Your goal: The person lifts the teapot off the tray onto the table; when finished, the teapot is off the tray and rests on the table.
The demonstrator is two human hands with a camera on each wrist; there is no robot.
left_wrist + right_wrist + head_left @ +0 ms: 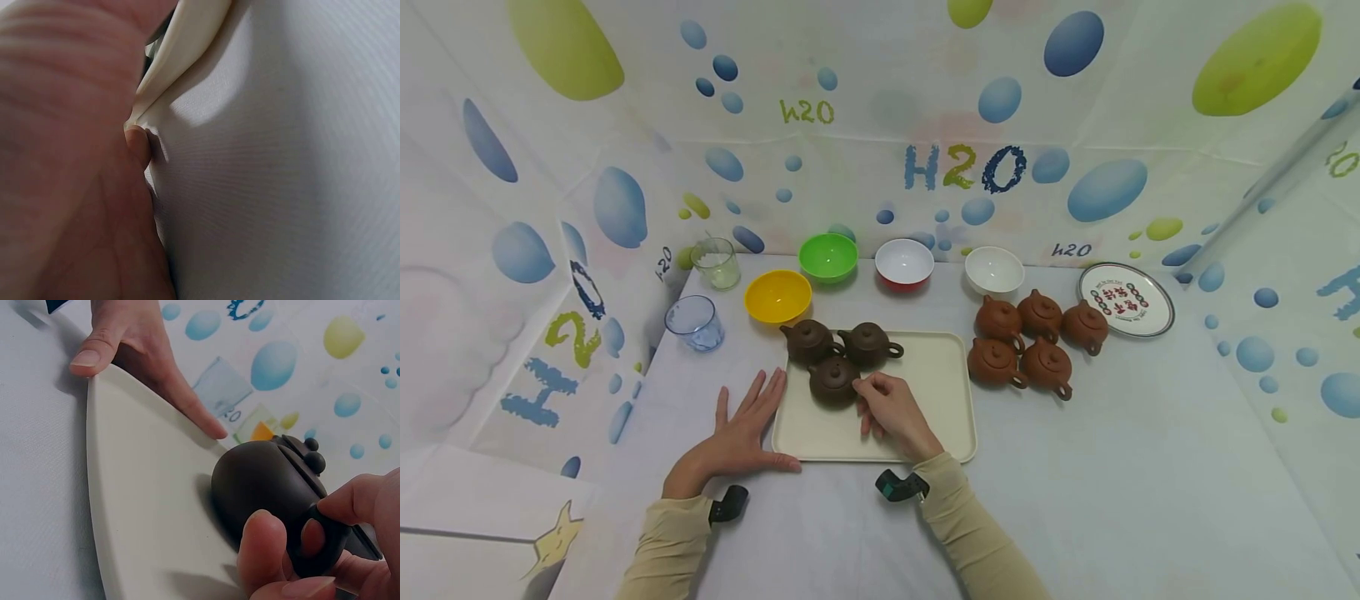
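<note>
My right hand (pixel 897 414) pinches the loop handle of a dark brown teapot (pixel 832 382), which sits low over the cream tray (pixel 936 396). In the right wrist view a fingertip shows through the handle of this teapot (pixel 259 484). Two more dark teapots stand just behind it on the tray, one at the far left corner (pixel 808 342) and one to its right (pixel 867 345). With fingers spread, my left hand (pixel 741 440) rests along the tray's left side, its thumb at the near left corner.
Several reddish-brown teapots (pixel 996 362) cluster right of the tray, with a round plate (pixel 1153 292) behind them. Along the back stand yellow (pixel 778 297), green (pixel 828 257), red-and-white (pixel 904 265) and white (pixel 994 271) bowls. Clear (pixel 716 263) and blue (pixel 696 323) glasses stand far left.
</note>
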